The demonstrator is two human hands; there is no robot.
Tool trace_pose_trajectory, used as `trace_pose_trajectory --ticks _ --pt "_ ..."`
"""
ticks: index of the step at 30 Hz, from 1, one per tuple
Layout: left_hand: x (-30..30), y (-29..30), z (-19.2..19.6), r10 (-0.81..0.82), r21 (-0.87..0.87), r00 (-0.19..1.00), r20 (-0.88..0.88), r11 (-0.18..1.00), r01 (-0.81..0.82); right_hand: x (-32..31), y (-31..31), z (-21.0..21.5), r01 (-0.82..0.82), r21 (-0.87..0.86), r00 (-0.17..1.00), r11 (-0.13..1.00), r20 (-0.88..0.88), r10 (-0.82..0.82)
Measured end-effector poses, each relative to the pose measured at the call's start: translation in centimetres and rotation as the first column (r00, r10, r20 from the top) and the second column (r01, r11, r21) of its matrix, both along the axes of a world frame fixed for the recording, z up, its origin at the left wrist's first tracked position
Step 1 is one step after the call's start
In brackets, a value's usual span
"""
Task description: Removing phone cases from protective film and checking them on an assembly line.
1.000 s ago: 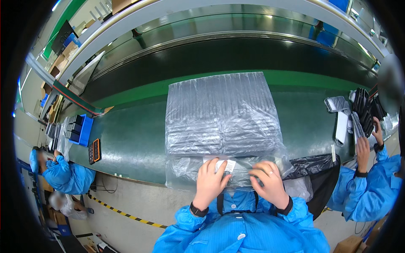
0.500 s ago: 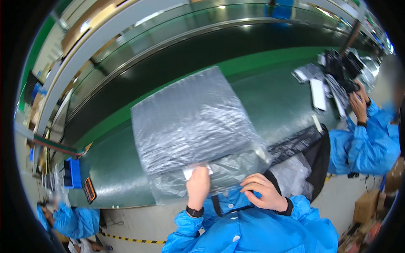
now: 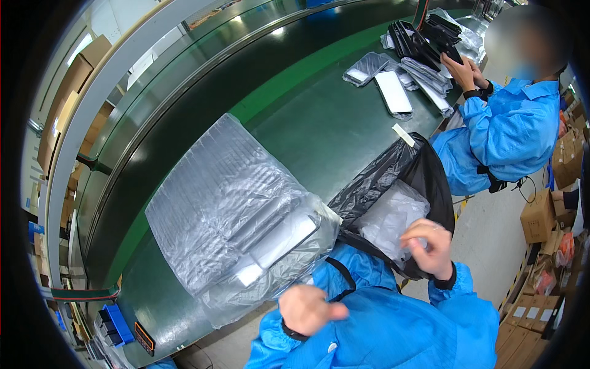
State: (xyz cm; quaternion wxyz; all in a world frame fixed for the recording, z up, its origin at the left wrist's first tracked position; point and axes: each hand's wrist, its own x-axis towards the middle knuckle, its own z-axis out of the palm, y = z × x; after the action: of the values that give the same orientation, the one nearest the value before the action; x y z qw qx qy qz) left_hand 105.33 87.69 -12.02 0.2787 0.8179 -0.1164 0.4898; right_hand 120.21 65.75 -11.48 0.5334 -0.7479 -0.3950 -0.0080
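Note:
A large bundle in clear plastic film [image 3: 215, 190] lies on the green table, its near end loose and crumpled. On that near end rests a flat white slab with rounded corners and a dark rim [image 3: 279, 245]. My left hand [image 3: 305, 309] is just off the table's near edge, close to my body, with its thumb stuck out and its other fingers curled and blurred. Over the mouth of a black bin bag [image 3: 433, 178] hangs my right hand [image 3: 428, 248], fingers bent and apart, nothing visible between them. Crumpled clear plastic [image 3: 393, 215] lies in the bag.
To the right a co-worker in a blue smock [image 3: 510, 135] handles black items beside white slabs [image 3: 393, 93] and bagged pieces. A blue bin [image 3: 117, 325] and an orange-framed device [image 3: 144, 338] sit at the near left. Cardboard boxes [image 3: 538, 215] stand on the floor at right.
My left hand has left the white piece on the film and drawn back toward me. My right hand has moved right, over the bin bag. The white slab now shows uncovered. The view has turned.

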Motion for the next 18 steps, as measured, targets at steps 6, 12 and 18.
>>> trace_pose_trajectory --ticks 6,12,18 --pt "6.2 -6.6 -1.0 -0.376 0.227 0.924 -0.068 0.896 0.381 0.1 -4.2 0.5 0.286 0.201 0.958 0.937 -0.093 -0.273" --pt "7.4 -5.6 -2.2 -0.069 0.168 0.79 -0.609 0.962 0.213 0.0 -3.8 0.6 0.225 0.179 0.972 0.958 -0.105 -0.209" --pt "-0.1 1.8 8.0 -0.316 -0.383 0.808 -0.498 0.916 0.122 2.0 1.6 4.6 -0.193 0.348 0.981 0.917 0.078 0.177"
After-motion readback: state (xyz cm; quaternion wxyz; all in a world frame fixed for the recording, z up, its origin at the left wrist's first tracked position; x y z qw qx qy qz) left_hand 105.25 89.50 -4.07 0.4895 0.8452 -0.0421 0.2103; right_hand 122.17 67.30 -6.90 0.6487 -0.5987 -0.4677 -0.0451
